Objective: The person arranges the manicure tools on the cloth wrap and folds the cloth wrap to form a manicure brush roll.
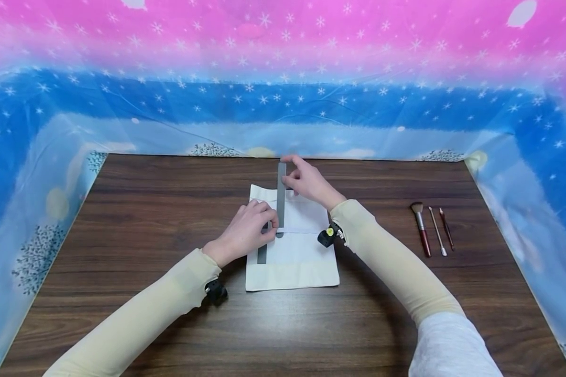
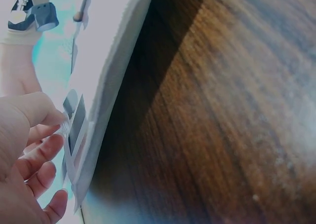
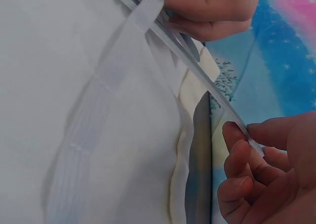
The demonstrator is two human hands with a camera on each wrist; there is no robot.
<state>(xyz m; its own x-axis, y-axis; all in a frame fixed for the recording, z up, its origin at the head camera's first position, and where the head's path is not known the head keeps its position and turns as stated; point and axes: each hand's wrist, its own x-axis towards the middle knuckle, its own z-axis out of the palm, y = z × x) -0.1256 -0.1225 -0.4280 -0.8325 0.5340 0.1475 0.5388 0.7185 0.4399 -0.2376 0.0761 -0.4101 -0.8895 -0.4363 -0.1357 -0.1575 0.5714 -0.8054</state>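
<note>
A white cloth roll [image 1: 292, 276] lies unrolled mid-table, with a narrow white elastic band [image 1: 304, 230] stitched across it. My left hand [image 1: 247, 228] pinches the band near its left part; the right wrist view shows the band [image 3: 147, 12] raised there. My right hand [image 1: 311, 183] pinches the far end of a long flat grey nail file [image 1: 281, 196] between thumb and fingers. The file's near, rounded end passes under the lifted band. To its left, a second grey file [image 1: 261, 255] lies in the roll under the band, partly hidden by my left hand.
On the right side of the table lie a makeup brush [image 1: 421, 230], a thin metal double-ended tool [image 1: 437, 230] and a slim dark red tool [image 1: 446, 229]. A snowflake-patterned cloth [image 1: 283, 104] stands around the back and sides of the wooden table [image 1: 170, 188].
</note>
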